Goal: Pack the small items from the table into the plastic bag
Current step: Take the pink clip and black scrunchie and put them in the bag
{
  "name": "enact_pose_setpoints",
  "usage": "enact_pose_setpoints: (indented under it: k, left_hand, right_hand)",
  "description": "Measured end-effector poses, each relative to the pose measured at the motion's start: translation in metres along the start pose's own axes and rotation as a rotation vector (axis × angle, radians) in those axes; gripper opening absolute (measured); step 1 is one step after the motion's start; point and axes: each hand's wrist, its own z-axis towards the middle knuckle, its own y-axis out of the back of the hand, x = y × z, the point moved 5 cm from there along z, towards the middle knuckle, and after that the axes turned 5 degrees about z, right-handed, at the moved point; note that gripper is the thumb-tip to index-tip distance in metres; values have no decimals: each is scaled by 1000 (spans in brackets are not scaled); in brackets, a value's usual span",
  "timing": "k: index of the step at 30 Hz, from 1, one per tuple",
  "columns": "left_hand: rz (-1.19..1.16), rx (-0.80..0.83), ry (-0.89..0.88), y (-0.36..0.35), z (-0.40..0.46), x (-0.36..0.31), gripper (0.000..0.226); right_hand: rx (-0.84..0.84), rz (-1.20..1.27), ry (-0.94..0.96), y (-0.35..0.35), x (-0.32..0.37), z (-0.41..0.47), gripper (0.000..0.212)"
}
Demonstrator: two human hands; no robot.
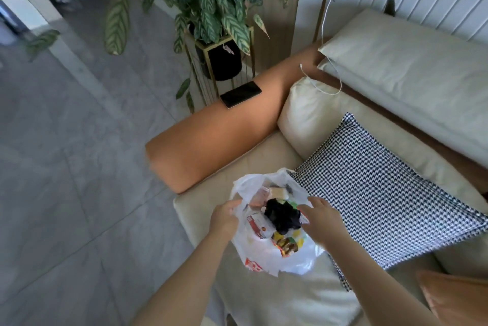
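Both hands at plastic bag, which sits on cream sofa seat beside houndstooth cushion. Left hand pinches bag rim, fingers curled. Right hand on opposite rim (grip unclear). Black item, red box, snack packets inside.
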Motion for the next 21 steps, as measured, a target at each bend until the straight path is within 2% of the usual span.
enact_pose_setpoints:
  k: [2,5,10,14,16,21]
  left_hand:
    - [-43,-33,25,0,-10,4,50]
    - [-150,-72,59,2,-33,7,28]
    - [-254,-136,122,8,-77,23,35]
    - [-189,-146,123,21,-113,52,36]
    - [-189,-166,168,32,-132,72,39]
    - [-296,-246,272,60,-187,154,41]
  right_hand:
    - [-13,0,43,5,4,-7,47]
    - [-23,-22,112,11,13,-18,48]
    - [-37,-64,257,11,42,-37,49]
    - [-96,-44,445,3,86,-53,40]
    - [-91,-90,526,-3,111,-60,45]
    - [124,-169,748,-36,196,-88,51]
